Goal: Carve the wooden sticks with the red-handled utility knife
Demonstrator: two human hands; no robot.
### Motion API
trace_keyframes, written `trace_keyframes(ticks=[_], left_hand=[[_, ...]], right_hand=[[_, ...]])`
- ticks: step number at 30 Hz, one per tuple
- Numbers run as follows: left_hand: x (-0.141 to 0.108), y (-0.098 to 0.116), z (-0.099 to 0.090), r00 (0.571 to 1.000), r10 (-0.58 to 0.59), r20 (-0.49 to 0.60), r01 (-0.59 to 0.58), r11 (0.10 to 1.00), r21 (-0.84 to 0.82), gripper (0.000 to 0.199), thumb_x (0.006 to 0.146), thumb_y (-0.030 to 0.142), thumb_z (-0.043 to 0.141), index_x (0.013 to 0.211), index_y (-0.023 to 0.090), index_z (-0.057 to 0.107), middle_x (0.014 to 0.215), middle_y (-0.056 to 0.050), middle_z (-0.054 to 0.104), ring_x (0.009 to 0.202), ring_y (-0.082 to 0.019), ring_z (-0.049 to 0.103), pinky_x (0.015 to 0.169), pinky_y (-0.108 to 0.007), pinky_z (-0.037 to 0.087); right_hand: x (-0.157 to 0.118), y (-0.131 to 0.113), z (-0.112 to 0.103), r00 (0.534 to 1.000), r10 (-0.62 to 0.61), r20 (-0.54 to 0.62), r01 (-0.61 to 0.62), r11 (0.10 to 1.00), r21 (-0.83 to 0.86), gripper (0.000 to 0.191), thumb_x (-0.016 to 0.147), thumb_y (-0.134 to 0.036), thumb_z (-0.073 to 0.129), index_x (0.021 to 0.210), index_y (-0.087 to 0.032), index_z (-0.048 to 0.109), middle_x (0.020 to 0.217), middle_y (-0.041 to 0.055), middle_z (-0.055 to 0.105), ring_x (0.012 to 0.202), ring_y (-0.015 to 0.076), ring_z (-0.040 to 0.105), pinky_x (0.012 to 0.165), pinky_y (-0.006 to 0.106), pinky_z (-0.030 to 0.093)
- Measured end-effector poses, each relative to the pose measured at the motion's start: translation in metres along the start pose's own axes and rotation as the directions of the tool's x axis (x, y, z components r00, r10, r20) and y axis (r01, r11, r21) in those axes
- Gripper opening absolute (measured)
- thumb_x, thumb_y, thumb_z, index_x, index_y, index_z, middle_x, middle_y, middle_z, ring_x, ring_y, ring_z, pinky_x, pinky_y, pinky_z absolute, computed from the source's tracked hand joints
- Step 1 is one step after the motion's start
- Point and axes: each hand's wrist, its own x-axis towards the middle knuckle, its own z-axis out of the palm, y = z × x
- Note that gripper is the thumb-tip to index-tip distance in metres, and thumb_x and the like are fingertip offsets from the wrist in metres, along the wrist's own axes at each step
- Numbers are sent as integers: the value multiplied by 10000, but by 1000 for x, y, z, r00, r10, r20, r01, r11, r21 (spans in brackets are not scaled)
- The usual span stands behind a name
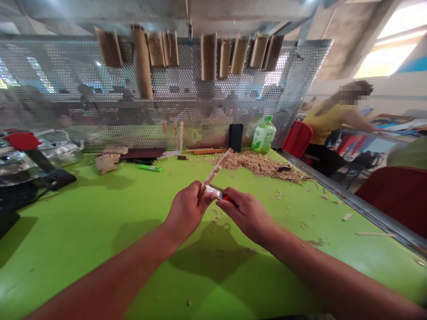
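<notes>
So on my feed the left hand [187,208] is wrapped around a thin, pale carved wooden stick [218,168], held up over the bright green flat surface [143,271], its lower end hidden in the fist. The right hand [249,215] grips a small tool with a red handle and shiny metal blade [213,191], mostly covered by fingers, so I can't tell exactly where the edge meets the wood. Behind them, a heap of pale curly wood shavings [258,165] partly buries some dark bit I can't make out.
</notes>
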Motion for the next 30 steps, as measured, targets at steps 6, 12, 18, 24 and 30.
trace_keyframes(ticks=[6,12,18,24,30], left_hand=[[0,2,2,998,-57,15,58,998,-37,383,903,528,488,732,189,443,604,47,467,536,-100,399,499,-228,270],[-1,5,2,988,-142,53,147,984,-102,383,900,545,482,789,180,512,620,37,503,544,-108,425,487,-222,289],[-1,7,4,982,-180,61,187,972,-139,409,881,578,493,793,180,533,604,38,493,532,-109,413,480,-223,284],[0,6,5,978,-198,57,204,970,-134,446,868,612,487,787,179,554,594,36,472,540,-111,392,487,-231,271],[1,4,7,969,-237,71,247,941,-232,467,855,633,491,770,176,533,599,39,423,546,-101,362,497,-235,261]], right_hand=[[-3,1,4,997,-3,-75,-4,996,-94,377,944,-528,428,777,-206,532,591,-12,542,496,115,423,492,260,214],[-3,1,4,990,-47,-135,17,977,-214,401,954,-533,413,814,-200,587,588,4,560,493,122,432,490,259,186],[-7,1,4,982,-78,-172,23,954,-300,392,961,-515,407,866,-199,618,611,15,599,498,132,467,486,260,170],[-6,1,6,979,-77,-188,10,942,-336,375,958,-517,425,882,-209,625,615,13,619,494,138,486,485,259,167],[-4,4,4,976,-109,-188,28,920,-390,332,953,-492,457,885,-208,615,704,31,656,573,149,528,514,269,148]])
